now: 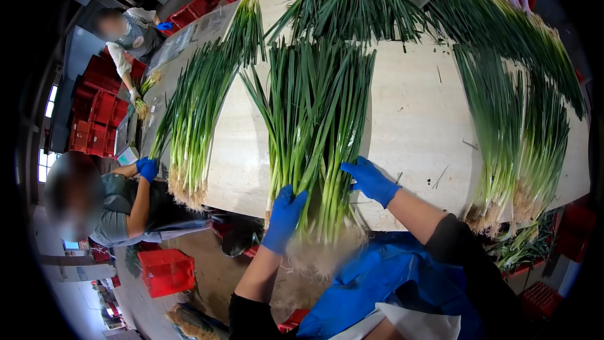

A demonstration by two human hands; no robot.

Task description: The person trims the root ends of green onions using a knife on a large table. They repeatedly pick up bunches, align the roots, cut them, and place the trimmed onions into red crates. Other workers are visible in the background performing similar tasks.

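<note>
A thick pile of leafy allium stalks [314, 104], like young leeks or green garlic, lies before me on a pale tabletop [415, 137]. Dark green leaves point away from me; the pale, fibrous roots [325, 252] overhang the near edge and look blurred. My left hand [285, 219], in a blue glove, rests on the lower left stalks, its grip partly hidden. Against the right side of the pile is my right hand [375, 183], also blue-gloved, fingers apart, touching the outer stalks.
More stalks lie left [196, 123], right [514, 151] and across the far side [354, 4]. At left a co-worker's gloved hands [147, 168] hold stalks; another person [134, 40] stands beyond. Red crates [166, 271] are on the floor. A blue apron [377, 283] covers my front.
</note>
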